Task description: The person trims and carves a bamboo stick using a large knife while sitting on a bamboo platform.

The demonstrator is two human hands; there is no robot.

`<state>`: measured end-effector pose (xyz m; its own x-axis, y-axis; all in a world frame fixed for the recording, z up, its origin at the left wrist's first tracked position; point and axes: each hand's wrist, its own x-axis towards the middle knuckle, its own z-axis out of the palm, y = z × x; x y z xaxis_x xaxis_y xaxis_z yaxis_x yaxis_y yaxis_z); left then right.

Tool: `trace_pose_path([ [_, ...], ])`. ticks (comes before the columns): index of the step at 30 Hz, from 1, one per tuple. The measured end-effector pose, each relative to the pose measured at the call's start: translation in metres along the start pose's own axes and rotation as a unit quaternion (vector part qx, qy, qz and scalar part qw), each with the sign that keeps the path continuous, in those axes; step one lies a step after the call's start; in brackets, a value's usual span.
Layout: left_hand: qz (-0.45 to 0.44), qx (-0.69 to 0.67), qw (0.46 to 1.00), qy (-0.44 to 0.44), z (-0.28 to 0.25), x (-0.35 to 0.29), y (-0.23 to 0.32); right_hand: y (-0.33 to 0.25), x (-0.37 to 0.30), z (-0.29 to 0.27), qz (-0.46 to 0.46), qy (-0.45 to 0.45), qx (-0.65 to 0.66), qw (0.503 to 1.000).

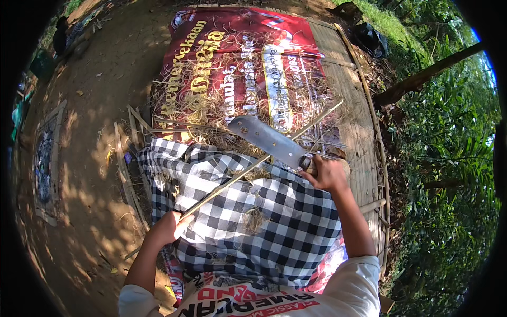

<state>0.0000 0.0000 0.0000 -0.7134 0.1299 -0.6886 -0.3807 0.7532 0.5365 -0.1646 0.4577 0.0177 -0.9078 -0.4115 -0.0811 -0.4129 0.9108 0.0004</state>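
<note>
My left hand (170,227) is closed round a long, thin bamboo strip (224,186), which slants up and to the right across my lap. In my right hand (328,174) is the handle of a machete (269,141), its broad grey blade pierced by a few holes and pointing to the upper left. The blade lies across the strip near its middle; whether its edge touches the strip I cannot tell. Under both hands a black-and-white checkered cloth (274,227) covers my lap, with curly shavings (254,219) on it.
A red printed banner (296,31) strewn with shavings lies ahead on a bamboo-slat platform (364,142). Several loose strips (124,166) lie to the left, over bare ground. A dark pole (422,74) leans at the right before dense green plants (449,211).
</note>
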Motion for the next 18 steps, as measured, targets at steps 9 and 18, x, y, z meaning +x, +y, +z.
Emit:
trace_pose_path([
  [9,-0.067,0.048,0.997,-0.006,-0.001,0.011,0.008,0.074,-0.034,0.01,0.297,0.047,0.044,0.953],
  [18,-0.047,-0.001,0.999,0.015,-0.003,0.007,0.02,0.003,-0.043,-0.007,0.106,-0.024,0.034,0.994],
])
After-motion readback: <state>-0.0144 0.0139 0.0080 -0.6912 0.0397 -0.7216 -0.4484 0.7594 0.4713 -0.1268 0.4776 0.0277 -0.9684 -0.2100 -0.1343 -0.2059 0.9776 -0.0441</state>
